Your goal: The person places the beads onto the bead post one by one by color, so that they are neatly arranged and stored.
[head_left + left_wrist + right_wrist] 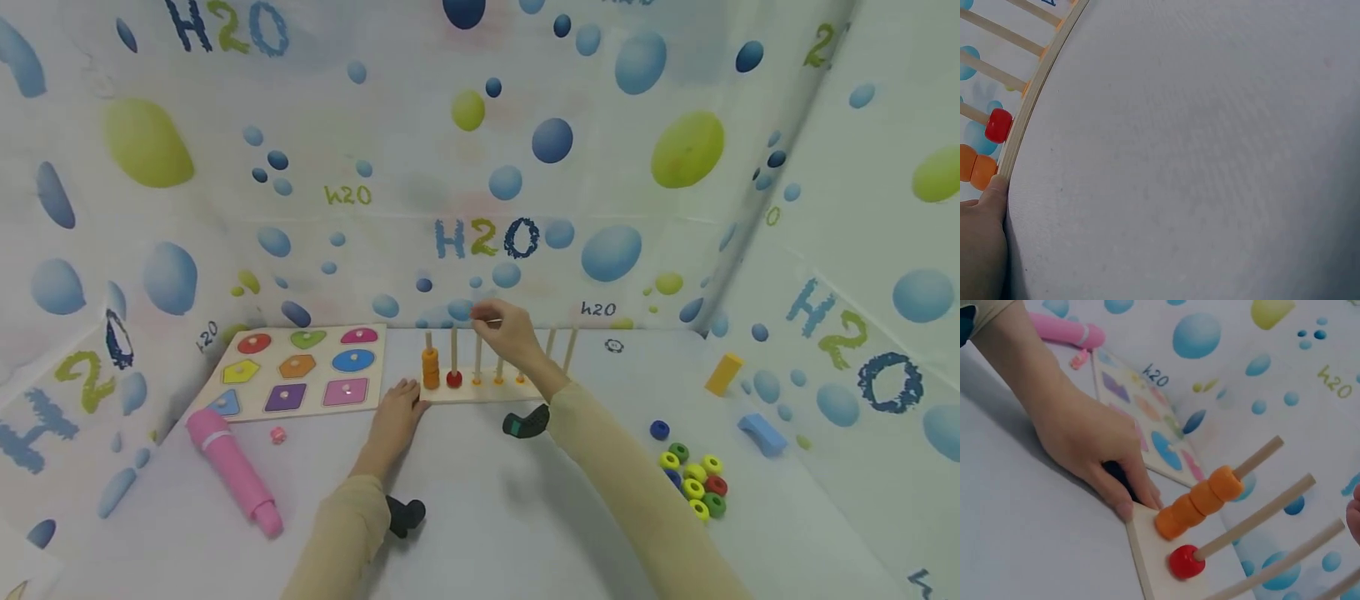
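A wooden peg stacker [480,395] stands at the back of the table, its upright rods in a row. Several orange beads [1199,501] fill much of its leftmost rod, and one red bead [1187,561] sits at the foot of the second. My left hand [396,412] grips the left end of the base, thumb at the front edge in the left wrist view. Over the third rod is my right hand [510,335], fingers bent and fingertips near the rod's top. I cannot tell whether a bead is between them; only a fingertip edge shows in the right wrist view.
On the left lie a shape puzzle board [300,373], a pink microphone-like toy [234,471] and a small pink piece [278,435]. Loose coloured beads [693,472] cluster on the right, near a blue arch block [762,435] and a yellow-orange block [723,374]. A patterned sheet [420,150] closes off the back.
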`<state>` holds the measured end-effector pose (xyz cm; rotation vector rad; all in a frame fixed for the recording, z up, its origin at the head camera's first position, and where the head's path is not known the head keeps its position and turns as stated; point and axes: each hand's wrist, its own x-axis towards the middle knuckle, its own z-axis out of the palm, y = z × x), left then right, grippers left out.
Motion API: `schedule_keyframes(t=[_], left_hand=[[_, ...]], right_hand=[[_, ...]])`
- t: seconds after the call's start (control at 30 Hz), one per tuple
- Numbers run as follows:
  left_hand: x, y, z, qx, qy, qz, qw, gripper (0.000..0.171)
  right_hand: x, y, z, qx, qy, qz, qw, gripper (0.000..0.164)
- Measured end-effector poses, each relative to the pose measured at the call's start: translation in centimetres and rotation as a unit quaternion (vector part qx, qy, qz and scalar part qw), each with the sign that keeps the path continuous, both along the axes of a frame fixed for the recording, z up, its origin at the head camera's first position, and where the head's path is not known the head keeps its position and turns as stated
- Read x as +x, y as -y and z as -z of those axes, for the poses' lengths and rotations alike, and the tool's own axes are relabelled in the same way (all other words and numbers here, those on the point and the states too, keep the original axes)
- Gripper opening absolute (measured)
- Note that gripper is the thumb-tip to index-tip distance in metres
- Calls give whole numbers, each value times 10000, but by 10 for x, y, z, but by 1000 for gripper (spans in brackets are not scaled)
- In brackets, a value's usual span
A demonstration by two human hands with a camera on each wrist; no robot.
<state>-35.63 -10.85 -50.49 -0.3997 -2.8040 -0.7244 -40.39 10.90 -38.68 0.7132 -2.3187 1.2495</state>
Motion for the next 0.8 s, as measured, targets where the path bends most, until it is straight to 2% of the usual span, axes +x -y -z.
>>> schedule_keyframes(t=[0.23, 0.47, 0.63, 0.8], left_hand=[[-5, -2, 1, -65, 58, 47, 10000, 48], [-3, 1, 3, -70, 347, 15, 9994, 50], [-3, 1, 3, -75, 210, 38, 9997, 50], [-3, 0, 2, -137, 99, 44, 9998, 49]], right_hand=[[17, -36, 7, -50, 280, 17, 9996, 18], [38, -81, 38, 215, 531, 222, 9981, 16], [59, -116, 52, 301, 710, 280, 9966, 19], [87, -155, 60, 304, 872, 463, 9946, 21]])
